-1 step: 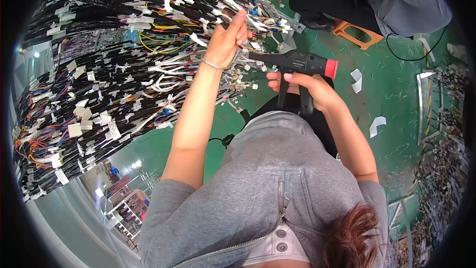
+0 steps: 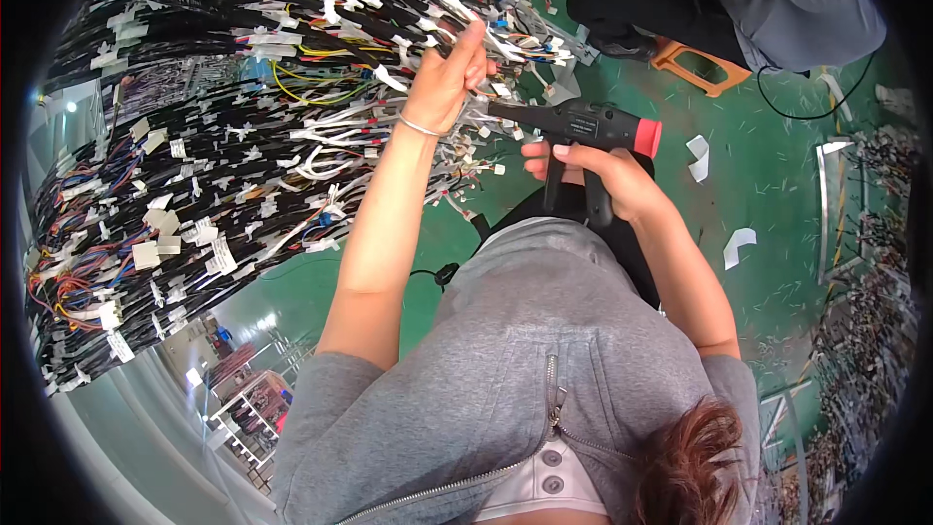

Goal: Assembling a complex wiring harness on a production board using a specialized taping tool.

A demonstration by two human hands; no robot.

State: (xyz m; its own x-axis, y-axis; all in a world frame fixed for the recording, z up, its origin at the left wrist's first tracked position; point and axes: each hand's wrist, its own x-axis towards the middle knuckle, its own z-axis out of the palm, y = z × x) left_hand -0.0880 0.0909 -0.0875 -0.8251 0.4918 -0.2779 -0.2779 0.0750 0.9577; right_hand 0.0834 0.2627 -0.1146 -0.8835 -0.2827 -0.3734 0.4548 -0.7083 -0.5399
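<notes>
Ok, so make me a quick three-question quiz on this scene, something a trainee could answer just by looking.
1. Multiple choice: what colour is the back end of the tool in the right hand? A) blue B) red C) yellow
2. True or false: the left hand is wrapped around the tool's handle.
3. Fill in the blank: the white paper scraps lie on a ____ floor.

Key:
1. B.
2. False; it is up at the bundled wires.
3. Green.
</notes>
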